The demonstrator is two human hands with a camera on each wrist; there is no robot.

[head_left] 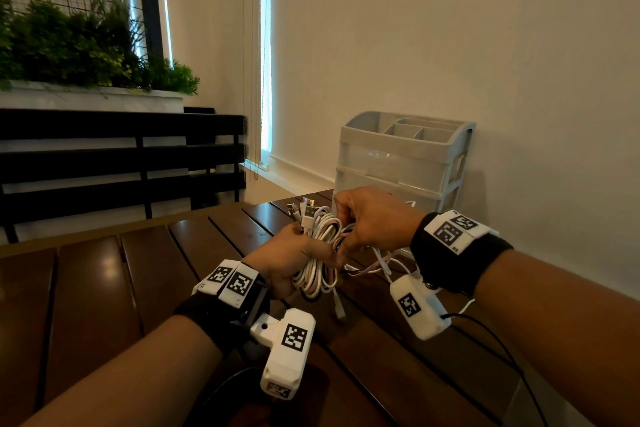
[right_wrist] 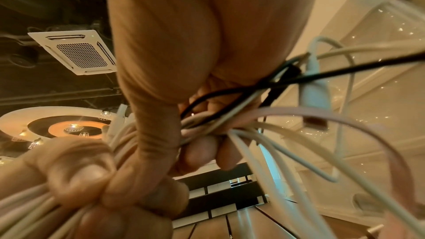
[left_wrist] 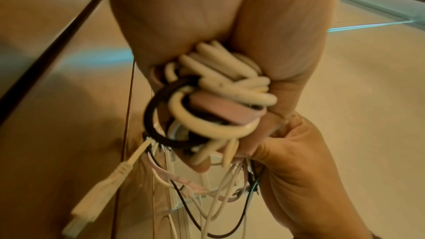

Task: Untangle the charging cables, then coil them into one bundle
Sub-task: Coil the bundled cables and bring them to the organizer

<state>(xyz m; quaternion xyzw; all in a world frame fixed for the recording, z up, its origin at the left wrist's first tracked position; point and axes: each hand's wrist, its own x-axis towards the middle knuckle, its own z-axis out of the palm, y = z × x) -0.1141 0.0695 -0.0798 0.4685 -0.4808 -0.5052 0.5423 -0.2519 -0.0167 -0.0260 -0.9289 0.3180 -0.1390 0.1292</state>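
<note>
From the head view, the left hand (head_left: 277, 263) grips a coil (head_left: 320, 253) of white and pink cables above the slatted wooden surface (head_left: 104, 281), its fingers curled round the loops. Several plugs (head_left: 304, 210) stick up from the top of the coil. The right hand (head_left: 370, 218) is closed on the coil's right side, touching the left hand; loose cable tails (head_left: 384, 262) hang from it down to the surface. A grey drawer organiser (head_left: 401, 156) stands behind the hands, against the wall.

In the left wrist view, the left hand (left_wrist: 184, 24) is wrapped round the cables (left_wrist: 230, 86) (white, pink and one dark loop), and a white USB plug (left_wrist: 92, 201) dangles below. The right hand (left_wrist: 299, 161) sits just beside it.

In the right wrist view, the right hand (right_wrist: 184, 43) pinches a cluster of strands (right_wrist: 207, 124), white, pink and black, that fan out to the right. The left-hand fingers (right_wrist: 76, 175) clamp the bundle at lower left.
</note>
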